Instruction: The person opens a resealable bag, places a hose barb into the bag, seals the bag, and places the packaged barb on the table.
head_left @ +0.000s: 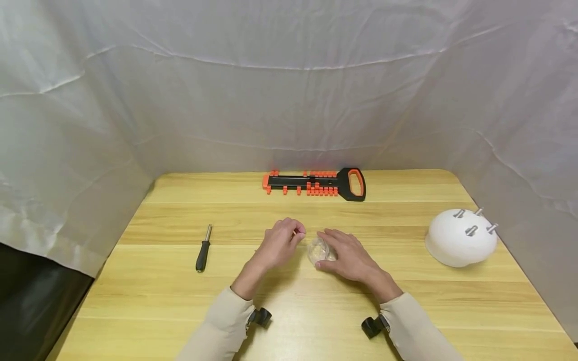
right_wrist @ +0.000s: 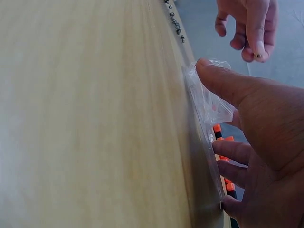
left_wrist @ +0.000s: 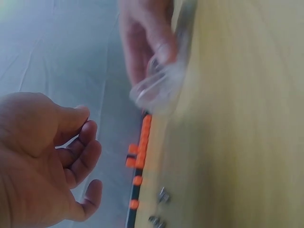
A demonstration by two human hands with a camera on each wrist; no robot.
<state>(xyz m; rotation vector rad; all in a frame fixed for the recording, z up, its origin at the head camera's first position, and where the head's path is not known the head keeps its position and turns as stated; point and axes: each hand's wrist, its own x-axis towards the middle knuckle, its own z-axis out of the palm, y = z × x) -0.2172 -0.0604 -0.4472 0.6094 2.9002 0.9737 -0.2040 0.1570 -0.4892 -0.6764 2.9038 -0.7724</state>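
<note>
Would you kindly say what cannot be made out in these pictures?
Right wrist view: the yellowish speck pinched by the left hand is too small to identify.
Left wrist view: the clear plastic piece in the right hand is blurred, leaving any contents unclear.
Right wrist view: the metal parts are too small to identify individually.
Head view: the white rounded object hides its own underside.

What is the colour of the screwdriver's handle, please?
The handle is black, seen best in the head view.
</note>
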